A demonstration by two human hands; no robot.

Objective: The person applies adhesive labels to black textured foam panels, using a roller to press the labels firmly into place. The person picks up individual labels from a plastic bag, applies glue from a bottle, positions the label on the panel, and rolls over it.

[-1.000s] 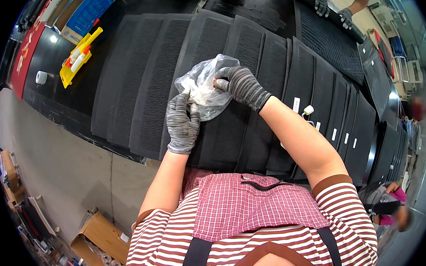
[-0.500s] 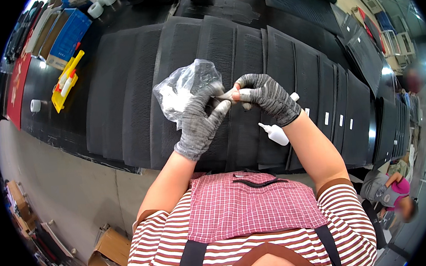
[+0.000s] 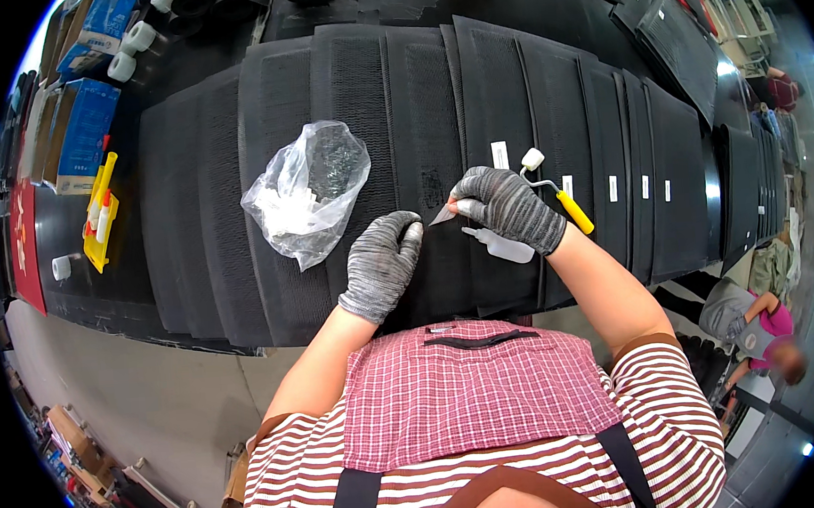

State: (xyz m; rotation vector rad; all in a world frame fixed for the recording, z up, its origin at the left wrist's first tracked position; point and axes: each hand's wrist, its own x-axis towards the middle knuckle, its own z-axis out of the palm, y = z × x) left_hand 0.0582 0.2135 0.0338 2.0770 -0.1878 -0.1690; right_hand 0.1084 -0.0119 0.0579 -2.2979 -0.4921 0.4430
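My right hand [image 3: 506, 207], in a grey knit glove with bare fingertips, pinches a small pale pointed piece [image 3: 442, 216] above a black ribbed mat [image 3: 422, 92]. Too little of the piece shows to tell its kind. To its left my left hand [image 3: 381, 263], gloved alike, has its fingers curled and the thumb against them. Whether anything is in them is hidden. Beside the left hand lies a crumpled clear plastic bag [image 3: 313, 190] with white pieces inside, not touched. A white squeeze bottle [image 3: 506, 247] with a narrow nozzle lies under my right hand.
Overlapping black mats, several with white labels [image 3: 613, 189], cover the table. A small roller [image 3: 569, 207] with a yellow handle lies at right. A yellow tray [image 3: 101, 230], a white roll [image 3: 62, 268] and a blue box [image 3: 87, 135] stand at left. Another person [image 3: 752, 324] is at far right.
My hands have moved apart, the right keeping a small pale piece. My left hand has come away from the plastic bag, which now lies on the mats. The roller has come into full view.
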